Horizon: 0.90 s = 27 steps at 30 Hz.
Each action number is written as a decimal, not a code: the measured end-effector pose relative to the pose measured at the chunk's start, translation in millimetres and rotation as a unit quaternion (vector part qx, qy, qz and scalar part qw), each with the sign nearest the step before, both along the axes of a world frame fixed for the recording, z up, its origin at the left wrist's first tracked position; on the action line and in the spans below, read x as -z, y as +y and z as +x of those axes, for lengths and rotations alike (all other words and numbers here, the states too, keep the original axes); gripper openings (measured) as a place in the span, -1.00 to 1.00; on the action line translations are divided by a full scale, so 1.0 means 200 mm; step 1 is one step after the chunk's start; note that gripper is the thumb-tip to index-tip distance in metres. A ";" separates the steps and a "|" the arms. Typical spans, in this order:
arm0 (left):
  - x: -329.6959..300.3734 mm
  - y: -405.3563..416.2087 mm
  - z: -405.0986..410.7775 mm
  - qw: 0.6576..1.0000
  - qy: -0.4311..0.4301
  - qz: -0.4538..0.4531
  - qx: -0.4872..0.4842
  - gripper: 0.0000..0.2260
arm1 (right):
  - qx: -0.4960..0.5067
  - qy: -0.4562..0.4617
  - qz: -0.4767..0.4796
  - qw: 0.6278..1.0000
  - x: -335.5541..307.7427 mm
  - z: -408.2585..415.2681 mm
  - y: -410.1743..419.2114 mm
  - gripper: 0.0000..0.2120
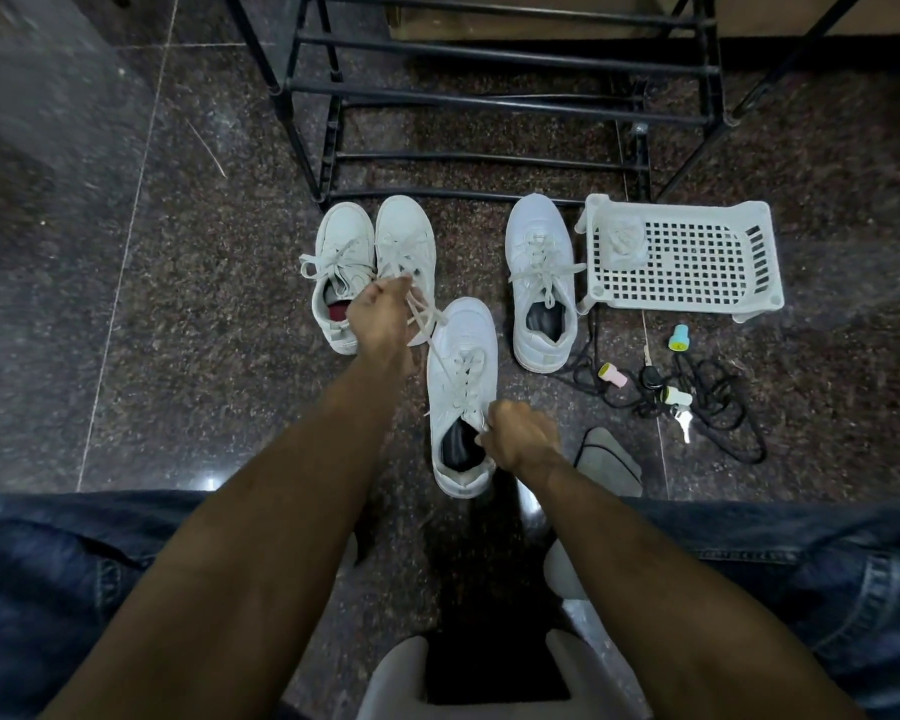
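the right hand (523, 439) pinches the near collar of the white sneaker (466, 350) and should pin it down while the left hand (380, 314), curled round the lace (422, 317), draws it out steadily. the sneaker lies short of the black rack (489, 101), long axis toward it, toe pointing at the rack.
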<state>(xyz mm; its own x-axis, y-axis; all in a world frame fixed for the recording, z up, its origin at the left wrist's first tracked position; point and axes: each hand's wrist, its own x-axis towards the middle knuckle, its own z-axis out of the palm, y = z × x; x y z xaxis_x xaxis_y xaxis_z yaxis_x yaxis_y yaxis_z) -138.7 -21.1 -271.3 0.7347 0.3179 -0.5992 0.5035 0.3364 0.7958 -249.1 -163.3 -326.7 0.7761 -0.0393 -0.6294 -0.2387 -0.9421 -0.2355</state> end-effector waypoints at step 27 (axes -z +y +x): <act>0.31 -0.04 -0.37 0.903 0.087 0.185 0.378 -0.85 | 0.118 -0.030 0.214 0.969 0.06 0.07 0.01 -0.68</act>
